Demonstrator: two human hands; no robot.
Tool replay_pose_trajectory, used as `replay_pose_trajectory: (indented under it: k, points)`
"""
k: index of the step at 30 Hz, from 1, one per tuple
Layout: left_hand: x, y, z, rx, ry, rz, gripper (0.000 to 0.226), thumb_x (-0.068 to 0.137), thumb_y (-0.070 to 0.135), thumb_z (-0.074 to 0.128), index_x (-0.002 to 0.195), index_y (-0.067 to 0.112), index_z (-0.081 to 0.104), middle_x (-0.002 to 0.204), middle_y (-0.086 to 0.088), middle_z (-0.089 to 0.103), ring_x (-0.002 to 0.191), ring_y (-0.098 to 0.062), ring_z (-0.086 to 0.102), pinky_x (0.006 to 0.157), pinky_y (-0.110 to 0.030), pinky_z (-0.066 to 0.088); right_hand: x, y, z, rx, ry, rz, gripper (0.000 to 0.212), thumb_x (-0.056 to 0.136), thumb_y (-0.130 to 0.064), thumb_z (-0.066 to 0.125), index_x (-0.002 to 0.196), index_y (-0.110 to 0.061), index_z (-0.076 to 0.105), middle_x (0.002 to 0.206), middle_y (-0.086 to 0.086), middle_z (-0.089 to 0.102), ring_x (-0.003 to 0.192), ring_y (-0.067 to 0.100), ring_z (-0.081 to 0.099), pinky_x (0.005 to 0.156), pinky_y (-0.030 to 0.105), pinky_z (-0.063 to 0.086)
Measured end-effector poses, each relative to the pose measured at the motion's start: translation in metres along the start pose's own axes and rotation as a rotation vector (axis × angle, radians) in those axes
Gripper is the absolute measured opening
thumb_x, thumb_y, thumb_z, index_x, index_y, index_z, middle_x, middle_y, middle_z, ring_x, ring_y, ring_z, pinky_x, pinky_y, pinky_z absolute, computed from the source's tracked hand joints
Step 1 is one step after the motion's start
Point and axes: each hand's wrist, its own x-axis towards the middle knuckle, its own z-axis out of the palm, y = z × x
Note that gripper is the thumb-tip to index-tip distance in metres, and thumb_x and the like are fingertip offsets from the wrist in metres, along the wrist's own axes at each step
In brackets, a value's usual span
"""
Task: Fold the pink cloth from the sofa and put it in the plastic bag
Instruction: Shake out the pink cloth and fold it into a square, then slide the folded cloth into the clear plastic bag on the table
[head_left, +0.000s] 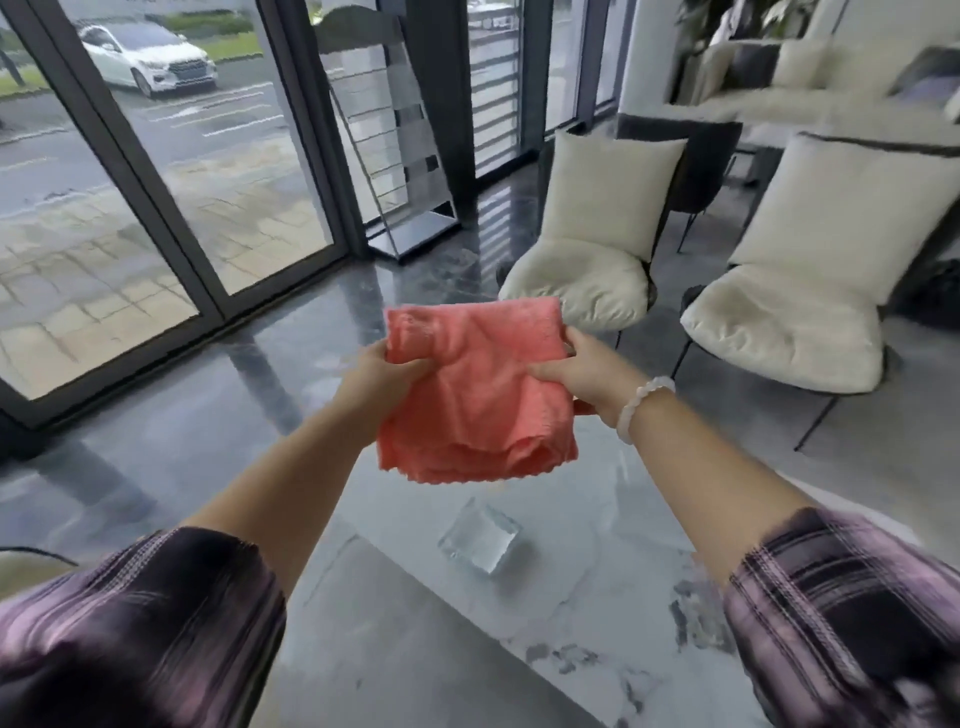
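Mid-fold: our left hand (387, 371) and right hand (582, 371) pinch the fluffy coral-pink cloth (475, 395) at 9 and 3; next we need the bag, which isn't clearly visible.

A white table (597, 613) with grey marble marks is sitting low in the view. A clear glass block (479, 540) is lying right on its top. The dark shiny floor (218, 405) is showing beyond the table, and two cream chairs (587, 280) are standing on it.
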Motion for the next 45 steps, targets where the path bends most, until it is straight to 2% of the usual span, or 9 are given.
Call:
replay_pose_trajectory:
  k: [4,8,12,18,24,27,33,38,45]
  points:
    - [0.019,0.036,0.052,0.002,-0.166,0.076,0.027,0.076,0.027,0.07,0.102,0.023,0.066,0.103,-0.006,0.071,0.096,-0.025,0.067,0.092,-0.043,0.052,-0.017,0.002,-0.054,0.03,0.185,0.022,0.054,0.085,-0.014,0.067,0.133,-0.021,0.044,0.101,-0.005,0.063,0.085,0.014,0.066,0.054,0.023,0.055]
    - [0.012,0.065,0.119,-0.014,-0.335,0.143,0.033,0.077,0.028,0.069,0.109,0.021,0.066,0.104,-0.005,0.071,0.097,-0.024,0.066,0.091,-0.042,0.053,-0.049,0.018,-0.117,0.033,0.354,0.076,0.055,0.083,-0.015,0.068,0.133,-0.019,0.045,0.115,0.003,0.064,0.098,0.024,0.066,0.082,0.043,0.057]
    - [-0.009,0.084,0.183,-0.025,-0.454,0.146,0.034,0.079,0.024,0.068,0.112,0.019,0.063,0.109,-0.007,0.069,0.1,-0.025,0.064,0.092,-0.04,0.051,-0.088,0.039,-0.17,0.043,0.457,0.127,0.058,0.083,-0.015,0.067,0.135,-0.022,0.043,0.117,0.002,0.063,0.097,0.021,0.066,0.078,0.039,0.057]
    - [-0.038,0.103,0.257,-0.008,-0.552,0.178,0.031,0.078,0.03,0.067,0.109,0.024,0.064,0.09,0.007,0.065,0.086,-0.015,0.061,0.069,-0.028,0.046,-0.123,0.071,-0.236,0.063,0.514,0.169,0.058,0.083,-0.015,0.067,0.135,-0.023,0.043,0.117,0.004,0.064,0.098,0.024,0.066,0.082,0.043,0.057]
    - [-0.047,0.105,0.306,0.015,-0.563,0.135,0.037,0.08,0.03,0.066,0.116,0.021,0.062,0.1,0.001,0.067,0.097,-0.024,0.063,0.086,-0.038,0.051,-0.13,0.096,-0.28,0.06,0.518,0.188,0.059,0.082,-0.019,0.067,0.135,-0.026,0.043,0.116,0.001,0.065,0.095,0.022,0.068,0.074,0.039,0.058]
    - [-0.045,0.082,0.324,0.049,-0.568,0.069,0.039,0.082,0.031,0.064,0.118,0.018,0.06,0.111,-0.005,0.068,0.102,-0.027,0.063,0.094,-0.045,0.05,-0.12,0.125,-0.282,0.057,0.484,0.259,0.051,0.084,-0.023,0.065,0.13,-0.029,0.045,0.112,-0.001,0.067,0.092,0.02,0.069,0.065,0.033,0.056]
    - [-0.022,-0.016,0.363,0.135,-0.589,-0.11,0.021,0.081,0.028,0.064,0.101,0.02,0.064,0.1,-0.005,0.07,0.098,-0.027,0.065,0.091,-0.043,0.051,-0.077,0.223,-0.253,0.083,0.395,0.494,0.04,0.088,-0.024,0.059,0.125,-0.031,0.045,0.108,0.0,0.068,0.088,0.019,0.07,0.06,0.03,0.054]
    - [0.013,-0.097,0.4,0.166,-0.657,-0.298,0.037,0.081,0.03,0.065,0.115,0.015,0.062,0.107,-0.008,0.07,0.099,-0.027,0.066,0.093,-0.044,0.052,-0.03,0.308,-0.239,0.134,0.347,0.656,0.033,0.087,-0.025,0.06,0.117,-0.026,0.047,0.106,0.001,0.067,0.087,0.017,0.069,0.056,0.027,0.053]
    - [0.04,-0.168,0.437,0.224,-0.721,-0.486,0.036,0.084,0.03,0.062,0.116,0.014,0.061,0.108,-0.008,0.069,0.098,-0.027,0.065,0.092,-0.043,0.052,0.004,0.392,-0.228,0.225,0.303,0.79,0.035,0.083,-0.032,0.064,0.115,-0.026,0.052,0.107,-0.003,0.067,0.092,0.017,0.068,0.067,0.033,0.056]
